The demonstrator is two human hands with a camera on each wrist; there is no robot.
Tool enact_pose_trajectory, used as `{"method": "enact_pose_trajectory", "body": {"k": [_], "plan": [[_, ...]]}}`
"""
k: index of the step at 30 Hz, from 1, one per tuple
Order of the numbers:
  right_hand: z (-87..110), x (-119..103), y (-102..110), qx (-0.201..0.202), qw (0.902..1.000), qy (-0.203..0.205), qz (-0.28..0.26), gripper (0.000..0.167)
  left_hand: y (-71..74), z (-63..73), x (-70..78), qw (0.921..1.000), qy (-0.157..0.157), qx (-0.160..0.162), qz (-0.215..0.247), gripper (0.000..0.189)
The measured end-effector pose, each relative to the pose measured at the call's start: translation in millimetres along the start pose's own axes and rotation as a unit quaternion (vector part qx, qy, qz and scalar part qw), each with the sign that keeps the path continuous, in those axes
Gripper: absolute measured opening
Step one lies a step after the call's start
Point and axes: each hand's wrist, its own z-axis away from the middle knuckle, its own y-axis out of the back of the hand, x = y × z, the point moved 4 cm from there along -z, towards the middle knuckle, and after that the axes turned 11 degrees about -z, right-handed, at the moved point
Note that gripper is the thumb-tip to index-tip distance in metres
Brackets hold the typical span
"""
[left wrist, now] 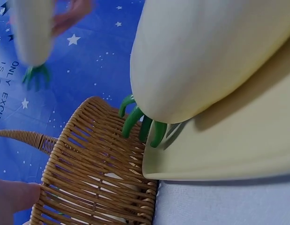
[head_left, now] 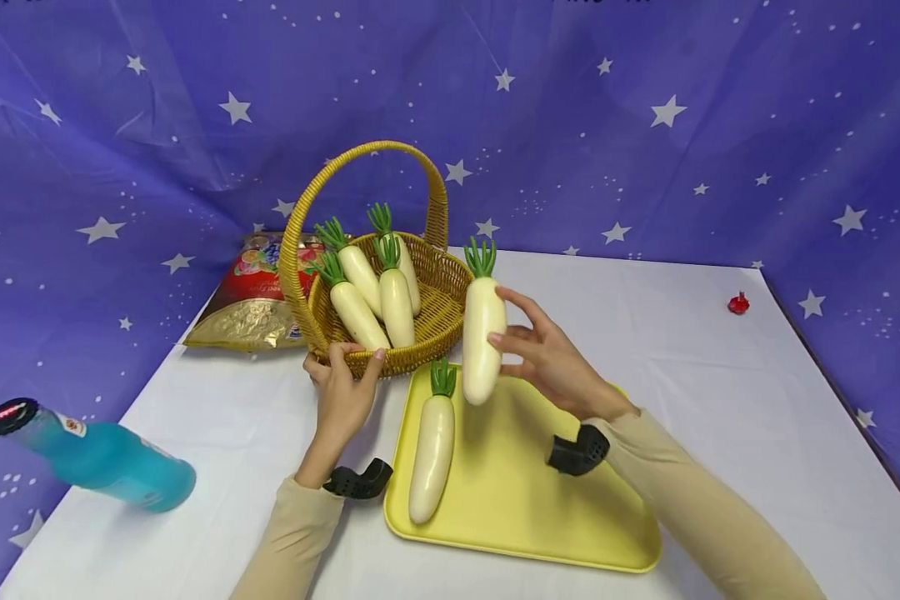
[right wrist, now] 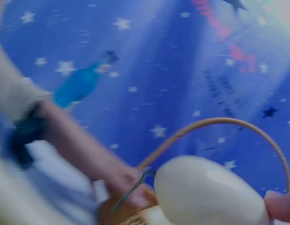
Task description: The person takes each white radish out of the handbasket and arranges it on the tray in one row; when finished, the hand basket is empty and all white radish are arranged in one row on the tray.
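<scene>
My right hand (head_left: 547, 354) grips a white radish (head_left: 484, 333) with green leaf stubs, held upright above the left part of a yellow tray (head_left: 555, 517). In the right wrist view that radish (right wrist: 205, 192) looms large beside the basket handle (right wrist: 219, 121). My left hand (head_left: 345, 396) holds the near rim of a wicker basket (head_left: 442, 304), thumb and fingers over the edge. Several white radishes (head_left: 396, 304) lean inside the basket, leaves toward the back. One more radish (head_left: 432, 458) lies lengthwise on the tray's left side; it fills much of the left wrist view.
A blue bottle (head_left: 120, 467) stands at the left of the white table (head_left: 247, 433). Behind the basket's left side lies a red and gold bag (head_left: 251, 300). A small red object (head_left: 738, 303) sits at the far right. A starry purple cloth (head_left: 570, 150) hangs behind.
</scene>
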Motion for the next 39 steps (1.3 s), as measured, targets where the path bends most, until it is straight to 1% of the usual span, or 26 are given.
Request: {"method": "enact_pose_trajectory", "body": {"k": [3,5,7,10,12,15,18,22,28,35,39], "plan": [[23.3,24,9,0.026,0.9986,-0.024,0.04,0.064,0.9,-0.6,0.6,1.0,-0.001,-0.001,0.003,0.046],[34.0,42,12,0.033,0.9965,-0.042,0.064,0.065,1.6,-1.2,0.5,1.0,0.002,0.0,0.004,0.046],[41.8,60,14,0.03,0.9947,-0.061,0.077,0.065,2.0,-1.9,0.3,1.0,0.003,0.001,0.003,0.046],[50.8,83,13,0.015,0.9926,-0.086,0.084,0.067,1.6,-2.5,0.0,1.0,0.006,0.002,0.005,0.046],[55.3,94,12,0.013,0.9915,-0.1,0.082,0.067,0.8,-2.7,0.3,0.9999,0.007,0.004,0.009,0.045],[58.6,104,9,0.007,0.9908,-0.108,0.081,0.067,-0.1,-2.4,0.6,0.9999,0.009,0.005,0.012,0.045],[59.2,108,8,-0.003,0.9895,-0.106,0.098,0.063,-0.9,-1.9,0.8,0.9999,0.012,0.0,0.012,0.046],[59.1,109,8,-0.018,0.986,-0.089,0.14,0.05,-1.8,-1.6,0.9,0.9998,0.014,-0.007,0.014,0.047],[57.2,106,1,-0.046,0.9808,-0.043,0.184,0.037,0.5,-0.8,1.4,0.9997,0.009,-0.005,0.021,0.044],[54.8,104,-1,-0.035,0.975,-0.022,0.218,0.031,0.7,-0.4,1.6,0.9995,0.011,-0.013,0.026,0.045],[50.2,97,-1,-0.031,0.9706,0.007,0.238,0.028,0.8,-0.9,0.9,0.9995,0.014,-0.012,0.026,0.045]]}}
